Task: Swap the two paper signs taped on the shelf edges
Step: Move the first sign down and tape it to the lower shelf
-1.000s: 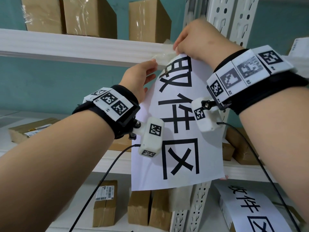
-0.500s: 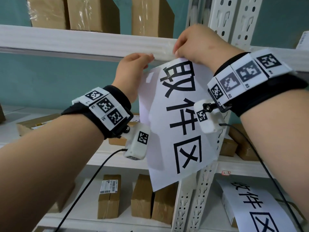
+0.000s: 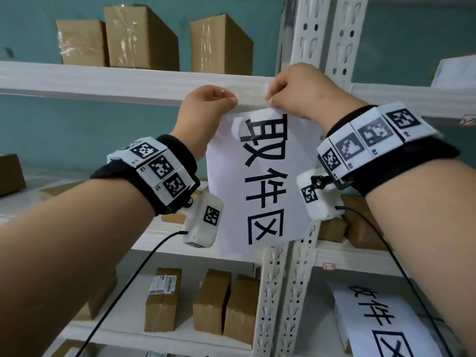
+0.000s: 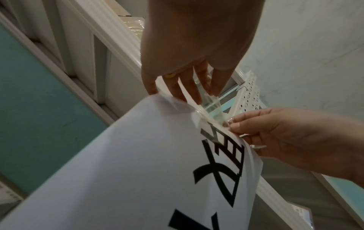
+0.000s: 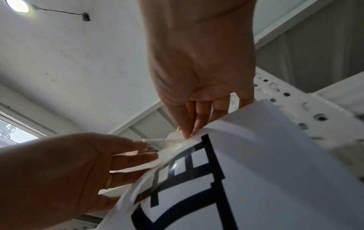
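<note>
Tape (image 4: 208, 105) is the thing in play now: a second ago the sign (image 3: 260, 181) hung flat and fairly square from the upper shelf edge (image 3: 128, 82), with its left top corner still low; since then that corner has come up and the sheet has swung, so it hangs slanted with its bottom edge drifting toward the white post (image 3: 296, 279). In the left wrist view the clear strip is stretched and crumpled between paper and shelf — half off, half stuck. My reading is that the first sign is nearly free but not yet down, so the swap itself has not begun; the second sign (image 3: 381, 320) sits low on the right, beyond the post, untouched.

Both forearms reach upward, wrists close together at the top of the sheet. The left hand (image 3: 206, 104) has its fingers fairly straight, tips down on the top left corner of the paper and against the tape — touching rather than gripping, as far as the wrist views show. The right hand (image 3: 296, 91) is curled over, thumb and fingertips pinching the bunched tape at the top edge of the paper, just beside the left fingertips.
</note>
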`<state>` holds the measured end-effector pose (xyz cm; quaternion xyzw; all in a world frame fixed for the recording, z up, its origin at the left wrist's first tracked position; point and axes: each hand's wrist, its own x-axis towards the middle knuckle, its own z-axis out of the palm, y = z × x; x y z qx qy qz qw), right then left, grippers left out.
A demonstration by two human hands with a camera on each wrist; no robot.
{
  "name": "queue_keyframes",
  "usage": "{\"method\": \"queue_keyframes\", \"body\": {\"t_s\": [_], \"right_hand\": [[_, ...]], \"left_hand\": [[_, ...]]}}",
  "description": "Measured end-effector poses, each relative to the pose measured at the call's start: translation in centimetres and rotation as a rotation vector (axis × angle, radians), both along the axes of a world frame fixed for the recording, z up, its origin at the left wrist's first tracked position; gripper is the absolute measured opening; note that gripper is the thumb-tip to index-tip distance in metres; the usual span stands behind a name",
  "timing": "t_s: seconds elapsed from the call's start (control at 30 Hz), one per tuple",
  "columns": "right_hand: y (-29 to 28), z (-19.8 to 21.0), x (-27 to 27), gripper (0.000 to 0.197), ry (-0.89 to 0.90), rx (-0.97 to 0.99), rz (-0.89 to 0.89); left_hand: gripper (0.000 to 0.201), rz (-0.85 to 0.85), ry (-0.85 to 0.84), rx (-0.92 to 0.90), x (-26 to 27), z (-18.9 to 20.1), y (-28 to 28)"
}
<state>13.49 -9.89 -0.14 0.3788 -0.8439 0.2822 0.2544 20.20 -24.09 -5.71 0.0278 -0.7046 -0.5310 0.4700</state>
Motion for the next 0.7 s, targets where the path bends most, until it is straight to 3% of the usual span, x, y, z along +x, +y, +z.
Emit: {"method": "queue_keyframes", "body": {"t_s": [0.17,0.27,0.43,0.7], "right_hand": [[4.8,-0.2,-0.4,0.020,-0.019,0.071,-0.048],[7.8,-0.3,-0.6,0.036,-0.058,0.156,-0.065],[11.3,-1.4,-0.8,0.023,-0.083,0.260,-0.054],[14.4,-3.1,0.3,0.022,-0.087,0.330,-0.007]], "left_hand": [[0.011,0.010,-0.056,-0.010,-0.4,-0.3,3.5],[0.013,0.005,-0.078,0.019,-0.4,-0.7,5.4],[0.011,0.058,-0.106,0.034,0.1,-1.8,7.8],[0.041,0.101,-0.156,0.019,1.2,-3.5,11.8]]}}
